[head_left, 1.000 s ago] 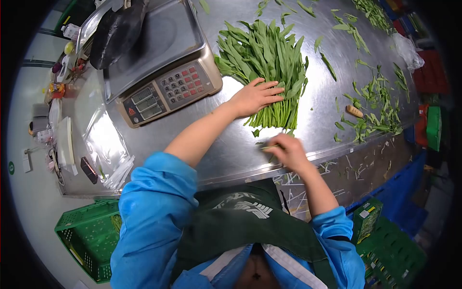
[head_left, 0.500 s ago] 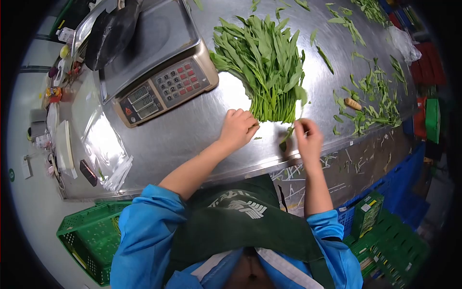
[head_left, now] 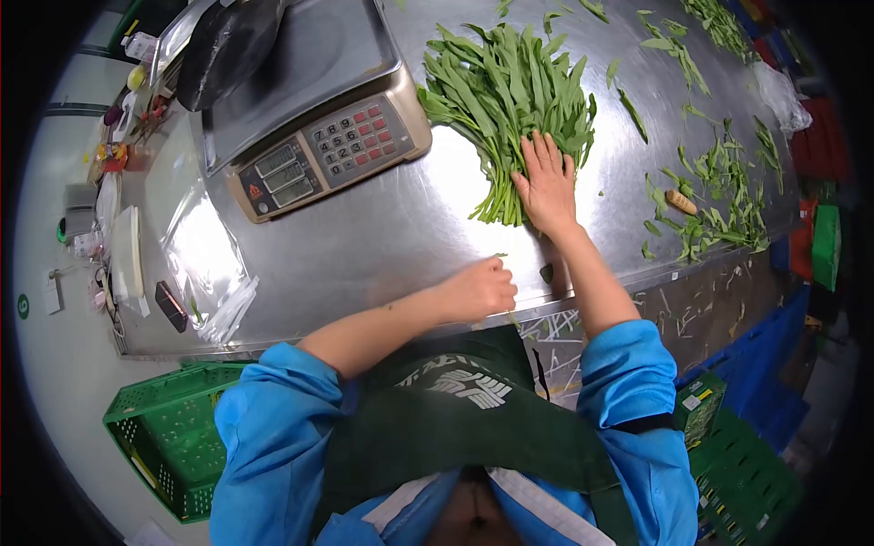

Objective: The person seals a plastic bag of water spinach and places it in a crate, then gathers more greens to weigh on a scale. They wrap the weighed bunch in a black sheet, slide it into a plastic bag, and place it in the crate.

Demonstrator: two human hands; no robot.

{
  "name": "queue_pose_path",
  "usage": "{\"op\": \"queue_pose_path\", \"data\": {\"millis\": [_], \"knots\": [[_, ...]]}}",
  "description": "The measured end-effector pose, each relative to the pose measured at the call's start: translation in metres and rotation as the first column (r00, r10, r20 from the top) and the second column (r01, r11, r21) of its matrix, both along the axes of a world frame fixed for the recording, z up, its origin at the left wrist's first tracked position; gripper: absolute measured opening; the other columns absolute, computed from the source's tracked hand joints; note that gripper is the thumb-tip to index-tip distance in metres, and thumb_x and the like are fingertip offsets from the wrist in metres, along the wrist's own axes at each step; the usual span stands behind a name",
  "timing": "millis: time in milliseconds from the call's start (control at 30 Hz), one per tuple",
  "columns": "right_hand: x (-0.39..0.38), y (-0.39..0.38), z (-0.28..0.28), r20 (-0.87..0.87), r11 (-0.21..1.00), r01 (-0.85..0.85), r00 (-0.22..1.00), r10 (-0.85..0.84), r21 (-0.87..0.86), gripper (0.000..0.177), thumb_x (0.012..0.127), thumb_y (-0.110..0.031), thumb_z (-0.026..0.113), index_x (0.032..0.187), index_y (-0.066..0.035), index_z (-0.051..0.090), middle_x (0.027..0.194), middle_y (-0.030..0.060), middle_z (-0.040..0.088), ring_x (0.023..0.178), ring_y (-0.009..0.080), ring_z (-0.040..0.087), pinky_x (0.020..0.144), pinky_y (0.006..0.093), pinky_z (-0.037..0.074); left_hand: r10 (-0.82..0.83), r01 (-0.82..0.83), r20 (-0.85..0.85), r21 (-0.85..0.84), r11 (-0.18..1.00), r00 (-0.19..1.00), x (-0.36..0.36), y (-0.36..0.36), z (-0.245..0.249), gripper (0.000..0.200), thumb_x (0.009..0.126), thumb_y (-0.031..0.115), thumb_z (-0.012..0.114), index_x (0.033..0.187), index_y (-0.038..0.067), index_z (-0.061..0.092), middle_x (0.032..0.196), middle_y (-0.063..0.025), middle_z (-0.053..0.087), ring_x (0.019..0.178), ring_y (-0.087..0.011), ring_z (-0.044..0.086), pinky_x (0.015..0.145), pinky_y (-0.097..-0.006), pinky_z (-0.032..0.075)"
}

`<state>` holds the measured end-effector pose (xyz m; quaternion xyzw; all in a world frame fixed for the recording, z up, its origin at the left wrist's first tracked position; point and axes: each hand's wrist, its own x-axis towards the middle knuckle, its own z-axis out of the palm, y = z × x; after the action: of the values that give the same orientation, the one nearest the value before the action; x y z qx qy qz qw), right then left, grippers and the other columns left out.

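Observation:
A large bunch of leafy green vegetable (head_left: 496,100) lies on the metal table, leaves away from me and stems toward me. My right hand (head_left: 548,187) rests flat on the right side of its stems, fingers stretched out. Near the table's front edge, my left hand (head_left: 482,289) is closed, apart from the bunch; what its curled fingers hold, if anything, I cannot make out. A small loose leaf (head_left: 546,272) lies just below my right hand.
A weighing scale (head_left: 360,136) stands at the upper left. Clear plastic bags (head_left: 205,259) and a phone (head_left: 171,307) lie at the left. Loose greens (head_left: 728,187) and a tan-handled tool (head_left: 681,201) are at the right. A green crate (head_left: 177,437) sits below left.
My right hand has moved up from below the stem ends onto the bunch and opened flat. My left hand has drawn back toward the table's front edge and closed.

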<state>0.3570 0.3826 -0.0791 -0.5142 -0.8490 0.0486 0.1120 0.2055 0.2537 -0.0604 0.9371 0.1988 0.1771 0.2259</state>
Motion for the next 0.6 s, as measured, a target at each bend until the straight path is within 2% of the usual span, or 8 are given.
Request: {"op": "queue_pose_path", "data": {"millis": [100, 133, 167, 233, 300, 367, 433, 600], "knots": [[-0.001, -0.002, 0.021, -0.177, 0.996, 0.005, 0.984, 0.011, 0.091, 0.048, 0.083, -0.030, 0.056, 0.125, -0.011, 0.045, 0.133, 0.0115, 0.039, 0.125, 0.0269, 0.033, 0.099, 0.0466, 0.024, 0.157, -0.117, 0.218, -0.183, 0.976, 0.963, 0.042, -0.013, 0.014, 0.023, 0.070, 0.013, 0.053, 0.092, 0.010, 0.057, 0.077, -0.0015, 0.053, 0.077, -0.0204, 0.053, 0.073, -0.0339, 0.040], [-0.001, -0.009, 0.039, -0.251, 0.991, 0.006, 0.967, 0.029, 0.137, 0.039, 0.079, -0.024, 0.060, 0.114, -0.011, 0.052, 0.121, 0.0101, 0.046, 0.115, 0.0255, 0.040, 0.093, 0.0439, 0.028, -0.020, 0.016, -0.013, -0.270, 0.963, 1.000, 0.068, -0.018, 0.027, 0.031, 0.074, 0.012, 0.051, 0.104, 0.008, 0.054, 0.083, -0.0026, 0.056, 0.083, -0.0210, 0.054, 0.078, -0.0335, 0.041], [0.000, -0.013, 0.048, -0.318, 0.984, 0.002, 0.946, 0.056, 0.181, 0.030, 0.075, -0.019, 0.065, 0.103, -0.011, 0.060, 0.109, 0.0087, 0.054, 0.106, 0.0242, 0.047, 0.088, 0.0412, 0.033, -0.027, 0.065, 0.295, -0.120, 0.991, 0.955, 0.079, -0.033, 0.026, 0.033, 0.077, 0.012, 0.050, 0.110, 0.006, 0.051, 0.092, -0.0047, 0.058, 0.081, -0.0228, 0.057, 0.073, -0.0351, 0.046], [0.005, -0.021, 0.044, -0.328, 0.962, -0.253, 0.905, 0.272, 0.100, 0.017, 0.067, -0.014, 0.068, 0.083, -0.011, 0.063, 0.080, 0.0026, 0.054, 0.083, 0.0215, 0.050, 0.070, 0.0345, 0.037, -0.192, 0.269, 0.293, -0.248, 0.931, 0.936, 0.075, -0.036, 0.035, 0.030, 0.077, 0.012, 0.051, 0.106, 0.006, 0.054, 0.094, -0.0074, 0.060, 0.079, -0.0238, 0.059, 0.070, -0.0353, 0.047], [0.000, -0.039, 0.046, -0.197, 0.963, -0.270, 0.945, 0.261, -0.019, 0.017, 0.065, -0.015, 0.069, 0.080, -0.010, 0.062, 0.079, 0.0040, 0.053, 0.083, 0.0218, 0.049, 0.070, 0.0340, 0.036, -0.114, 0.122, 0.046, -0.415, 0.902, 0.992, 0.045, -0.018, 0.032, 0.025, 0.075, 0.011, 0.054, 0.100, 0.007, 0.058, 0.091, -0.0083, 0.061, 0.081, -0.0239, 0.059, 0.073, -0.0357, 0.046], [-0.006, -0.044, 0.038, -0.172, 0.973, -0.231, 0.958, 0.230, 0.015, 0.014, 0.065, -0.014, 0.065, 0.078, -0.009, 0.061, 0.080, 0.0056, 0.052, 0.082, 0.0227, 0.048, 0.069, 0.0338, 0.036, 0.482, -0.435, 0.030, -0.386, 0.814, 0.876, 0.010, 0.003, 0.009, 0.025, 0.073, 0.007, 0.056, 0.098, 0.008, 0.061, 0.090, -0.0070, 0.063, 0.093, -0.0238, 0.057, 0.080, -0.0351, 0.043], [-0.013, -0.047, 0.035, -0.093, 0.988, -0.153, 0.984, 0.153, 0.002, 0.013, 0.067, -0.013, 0.061, 0.079, -0.008, 0.061, 0.083, 0.0065, 0.052, 0.082, 0.0235, 0.048, 0.068, 0.0346, 0.036, 0.685, -0.652, 0.032, -0.275, 0.707, 0.728, -0.018, 0.045, 0.015, 0.032, 0.073, 0.003, 0.055, 0.105, 0.009, 0.059, 0.101, -0.0065, 0.062, 0.102, -0.0250, 0.055, 0.083, -0.0360, 0.041], [-0.021, -0.046, 0.032, -0.009, 0.991, -0.131, 0.991, 0.131, -0.018, 0.014, 0.067, -0.013, 0.063, 0.079, -0.006, 0.063, 0.082, 0.0073, 0.055, 0.083, 0.0251, 0.049, 0.070, 0.0360, 0.037, 0.452, -0.450, -0.062, 0.038, 0.892, 0.890, -0.032, 0.101, 0.001, 0.044, 0.073, 0.000, 0.052, 0.116, 0.011, 0.053, 0.126, -0.0033, 0.051, 0.122, -0.0215, 0.041, 0.091, -0.0371, 0.033]]}}
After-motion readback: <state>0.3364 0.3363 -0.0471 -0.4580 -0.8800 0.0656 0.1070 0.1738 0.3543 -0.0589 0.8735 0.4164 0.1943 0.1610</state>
